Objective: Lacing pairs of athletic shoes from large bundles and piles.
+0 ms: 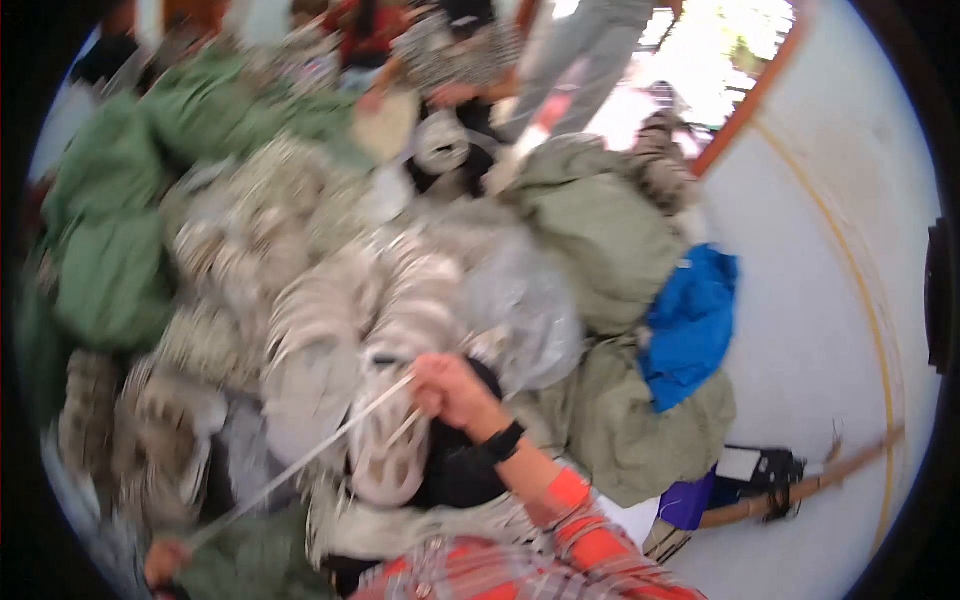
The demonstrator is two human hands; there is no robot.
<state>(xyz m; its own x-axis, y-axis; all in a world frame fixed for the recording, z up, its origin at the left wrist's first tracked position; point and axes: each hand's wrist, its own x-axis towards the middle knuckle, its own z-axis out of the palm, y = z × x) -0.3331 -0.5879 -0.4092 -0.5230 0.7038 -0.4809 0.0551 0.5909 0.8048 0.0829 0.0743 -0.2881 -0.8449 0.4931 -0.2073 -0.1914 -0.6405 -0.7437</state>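
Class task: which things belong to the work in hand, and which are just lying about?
Work in hand:
- white strip, stretched between left hand and right hand
- pale holed piece, likely

Apparently lying about:
- blue cloth
- plastic bag
- wooden pole

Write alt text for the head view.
A person's right hand and left hand hold a pale strip straight between them. Around them are stacks of beige pieces, olive fabric bundles and a blue cloth, with other people beyond.

A: Right side?
B: White wall (775,330), yellow line (867,290) running down it.
A: Light?
B: Blown out, through the opening (742,55) at upper right; orange-brown frame (757,85) along its edge.
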